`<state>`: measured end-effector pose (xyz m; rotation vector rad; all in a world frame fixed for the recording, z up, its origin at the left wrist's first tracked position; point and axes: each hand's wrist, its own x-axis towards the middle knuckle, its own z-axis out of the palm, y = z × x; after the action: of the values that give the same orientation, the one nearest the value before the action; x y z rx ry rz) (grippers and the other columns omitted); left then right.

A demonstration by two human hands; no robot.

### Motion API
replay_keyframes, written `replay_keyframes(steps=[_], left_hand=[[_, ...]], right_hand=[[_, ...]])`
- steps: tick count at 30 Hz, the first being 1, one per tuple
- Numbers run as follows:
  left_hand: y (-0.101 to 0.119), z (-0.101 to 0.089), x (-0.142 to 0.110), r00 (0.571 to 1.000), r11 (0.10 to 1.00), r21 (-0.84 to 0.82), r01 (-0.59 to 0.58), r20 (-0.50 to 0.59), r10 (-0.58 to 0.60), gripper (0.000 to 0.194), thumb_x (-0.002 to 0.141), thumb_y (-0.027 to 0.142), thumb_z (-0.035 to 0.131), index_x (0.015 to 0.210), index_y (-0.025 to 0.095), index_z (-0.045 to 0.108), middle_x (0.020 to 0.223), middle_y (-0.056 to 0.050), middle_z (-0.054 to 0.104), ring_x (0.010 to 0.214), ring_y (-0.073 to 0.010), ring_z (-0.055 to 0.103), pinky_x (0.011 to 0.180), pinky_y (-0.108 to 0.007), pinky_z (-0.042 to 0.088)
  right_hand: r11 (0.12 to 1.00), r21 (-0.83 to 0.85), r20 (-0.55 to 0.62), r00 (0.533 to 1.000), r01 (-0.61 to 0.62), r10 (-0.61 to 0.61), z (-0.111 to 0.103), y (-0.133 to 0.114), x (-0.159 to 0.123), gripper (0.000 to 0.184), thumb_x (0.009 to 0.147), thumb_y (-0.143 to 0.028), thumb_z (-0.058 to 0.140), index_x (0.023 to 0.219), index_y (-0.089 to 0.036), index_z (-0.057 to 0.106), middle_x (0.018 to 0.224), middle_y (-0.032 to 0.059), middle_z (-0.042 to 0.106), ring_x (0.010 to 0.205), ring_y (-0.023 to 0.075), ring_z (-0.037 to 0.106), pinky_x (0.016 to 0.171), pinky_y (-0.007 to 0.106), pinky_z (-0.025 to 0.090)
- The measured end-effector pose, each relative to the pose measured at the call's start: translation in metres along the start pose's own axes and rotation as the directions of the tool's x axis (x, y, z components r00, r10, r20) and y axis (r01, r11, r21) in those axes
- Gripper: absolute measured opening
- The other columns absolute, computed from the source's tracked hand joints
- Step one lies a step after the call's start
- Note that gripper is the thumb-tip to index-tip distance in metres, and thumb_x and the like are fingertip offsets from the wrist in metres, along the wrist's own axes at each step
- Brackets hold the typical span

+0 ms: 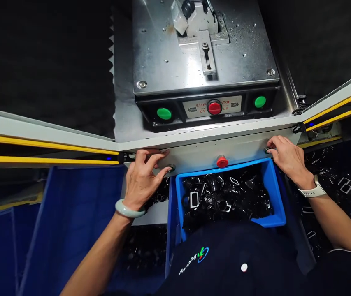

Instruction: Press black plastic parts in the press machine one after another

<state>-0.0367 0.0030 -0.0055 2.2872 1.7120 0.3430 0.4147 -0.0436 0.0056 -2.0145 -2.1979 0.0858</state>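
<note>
My left hand (142, 179) rests at the left end of the pale front panel (194, 155). Its thumb touches a dark round button (171, 167), while the bent fingers lie on the panel's upper part, apart from the thumb; nothing is held. At the panel's right end, my right hand (288, 158) has its thumb at another round button (267, 151), partly covered. Its fingers curl over the panel above the thumb, with no object in them. Between the hands, a red push button (222, 161) sticks out of the panel.
Behind the panel is a metal plate (163, 70) with a clamp fixture (202, 24), above a black box with green (164, 113) and red buttons (214, 107). A blue bin (275, 197) of black plastic parts stands below. Yellow-striped bars (48, 146) flank both sides.
</note>
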Motion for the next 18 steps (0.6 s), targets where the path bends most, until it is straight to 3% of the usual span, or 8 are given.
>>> replay_keyframes(steps=[4, 7, 8, 9, 11, 13, 15, 18], left_hand=[[0.033, -0.005, -0.002, 0.999, 0.998, 0.053, -0.035, -0.02, 0.036, 0.038, 0.099, 0.031, 0.06, 0.136, 0.023, 0.061, 0.134, -0.018, 0.059, 0.115, -0.0371, 0.063, 0.087, -0.047, 0.05], [0.084, 0.004, 0.009, 0.96, 0.953, -0.14, -0.267, 0.048, 0.276, 0.03, 0.103, 0.021, 0.051, 0.129, 0.024, 0.064, 0.132, -0.013, 0.064, 0.113, -0.0293, 0.064, 0.091, -0.044, 0.051], [0.106, 0.011, 0.015, 0.905, 0.895, -0.222, -0.387, 0.095, 0.415, 0.029, 0.103, 0.017, 0.047, 0.125, 0.024, 0.066, 0.128, -0.011, 0.067, 0.111, -0.0266, 0.064, 0.092, -0.042, 0.051], [0.129, 0.021, 0.021, 0.816, 0.813, -0.291, -0.504, 0.147, 0.559, 0.029, 0.104, 0.014, 0.045, 0.121, 0.023, 0.067, 0.124, -0.01, 0.069, 0.109, -0.0251, 0.063, 0.092, -0.04, 0.05], [0.173, 0.047, 0.031, 0.553, 0.609, -0.377, -0.698, 0.256, 0.793, 0.024, 0.103, 0.012, 0.047, 0.11, 0.019, 0.069, 0.114, -0.011, 0.072, 0.104, -0.0244, 0.062, 0.088, -0.037, 0.047], [0.209, 0.078, 0.036, 0.324, 0.449, -0.408, -0.795, 0.34, 0.883, 0.015, 0.1, 0.012, 0.056, 0.096, 0.017, 0.07, 0.104, -0.011, 0.073, 0.104, -0.025, 0.061, 0.086, -0.037, 0.043], [0.23, 0.109, 0.037, 0.228, 0.385, -0.408, -0.828, 0.383, 0.895, 0.014, 0.095, 0.009, 0.064, 0.084, 0.016, 0.068, 0.096, -0.011, 0.073, 0.104, -0.0251, 0.061, 0.086, -0.037, 0.041], [0.239, 0.142, 0.039, 0.179, 0.354, -0.414, -0.839, 0.404, 0.897, 0.018, 0.087, 0.001, 0.069, 0.078, 0.016, 0.067, 0.091, -0.01, 0.073, 0.099, -0.0237, 0.062, 0.087, -0.037, 0.041]], right_hand=[[0.998, -0.051, 0.003, 1.0, 0.023, -0.023, -0.003, -0.019, -0.033, 0.023, 0.109, -0.034, 0.049, 0.117, -0.02, 0.065, 0.108, 0.0085, 0.07, 0.096, 0.0234, 0.06, 0.069, 0.035, 0.044], [0.99, -0.035, 0.282, 0.952, 0.138, -0.122, 0.007, -0.039, -0.083, 0.013, 0.102, -0.021, 0.055, 0.105, -0.021, 0.068, 0.098, 0.0086, 0.07, 0.092, 0.0234, 0.061, 0.069, 0.035, 0.045], [0.986, -0.026, 0.382, 0.913, 0.163, -0.141, 0.013, -0.045, -0.1, 0.012, 0.098, -0.015, 0.057, 0.097, -0.021, 0.068, 0.091, 0.0091, 0.069, 0.089, 0.0238, 0.061, 0.069, 0.035, 0.045], [0.984, -0.022, 0.456, 0.878, 0.175, -0.146, 0.019, -0.051, -0.115, 0.014, 0.095, -0.011, 0.058, 0.091, -0.02, 0.067, 0.085, 0.01, 0.068, 0.087, 0.0243, 0.062, 0.07, 0.035, 0.046], [0.985, -0.035, 0.518, 0.846, 0.17, -0.127, 0.03, -0.059, -0.139, 0.015, 0.091, -0.007, 0.059, 0.089, -0.019, 0.067, 0.082, 0.012, 0.067, 0.086, 0.0256, 0.062, 0.073, 0.036, 0.047], [0.986, -0.054, 0.51, 0.853, 0.156, -0.107, 0.034, -0.064, -0.152, 0.019, 0.089, -0.005, 0.057, 0.099, -0.018, 0.068, 0.09, 0.0132, 0.069, 0.089, 0.0261, 0.063, 0.078, 0.038, 0.049], [0.99, -0.041, 0.483, 0.87, 0.136, -0.1, 0.032, -0.065, -0.159, 0.027, 0.089, -0.003, 0.055, 0.11, -0.016, 0.066, 0.102, 0.0132, 0.069, 0.097, 0.0263, 0.063, 0.084, 0.039, 0.05], [0.995, 0.042, 0.413, 0.905, 0.095, -0.103, 0.024, -0.065, -0.165, 0.029, 0.093, -0.005, 0.049, 0.117, -0.016, 0.061, 0.11, 0.0113, 0.066, 0.105, 0.0256, 0.062, 0.091, 0.04, 0.051]])
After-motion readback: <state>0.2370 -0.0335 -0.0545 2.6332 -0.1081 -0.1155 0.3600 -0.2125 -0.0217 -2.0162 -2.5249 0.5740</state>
